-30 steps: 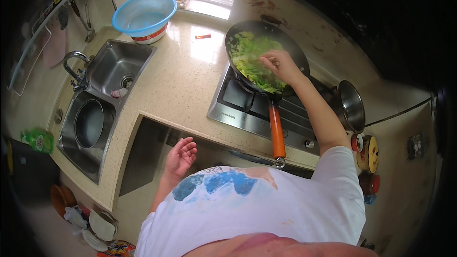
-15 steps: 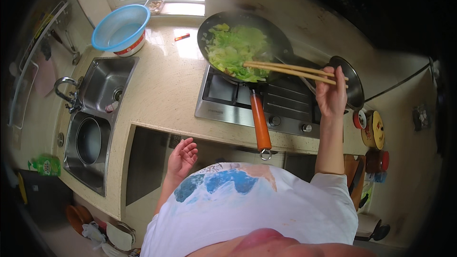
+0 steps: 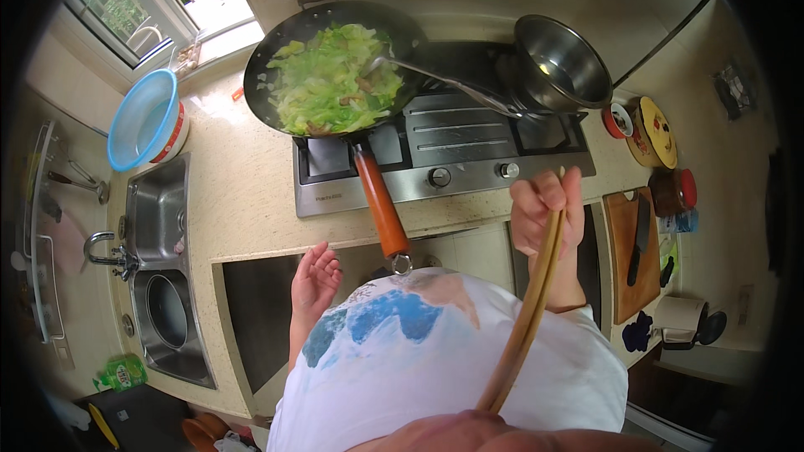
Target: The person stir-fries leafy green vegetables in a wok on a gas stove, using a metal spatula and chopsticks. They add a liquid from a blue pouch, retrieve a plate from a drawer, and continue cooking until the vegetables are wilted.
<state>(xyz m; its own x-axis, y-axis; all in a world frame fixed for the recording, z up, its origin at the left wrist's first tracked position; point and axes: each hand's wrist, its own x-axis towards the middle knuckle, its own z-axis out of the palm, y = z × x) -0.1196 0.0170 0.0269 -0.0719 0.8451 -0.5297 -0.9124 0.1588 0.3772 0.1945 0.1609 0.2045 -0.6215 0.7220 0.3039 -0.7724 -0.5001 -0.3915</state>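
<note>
My right hand [image 3: 543,211] is closed around a pair of long wooden chopsticks [image 3: 526,318], held in front of the stove with the tips running down toward my chin at the picture's lower edge. My left hand [image 3: 316,278] hangs open and empty by the counter's front edge, near the end of the wok's orange handle [image 3: 381,211]. The black wok [image 3: 276,50] sits on the left burner, full of chopped green cabbage [image 3: 325,79]. A metal ladle [image 3: 444,79] rests in the wok, its handle reaching right.
A steel pot [image 3: 563,65] sits on the right burner of the gas hob [image 3: 469,144]. A blue bowl [image 3: 144,119] stands by the window. A double sink [image 3: 157,259] is at left. At right a cutting board [image 3: 624,276] carries a knife [image 3: 638,238], with jars beyond.
My right hand has pulled the chopsticks away from the wok and raised them toward my face. My head turned, so the stove now sits higher and further right. The left hand stayed put.
</note>
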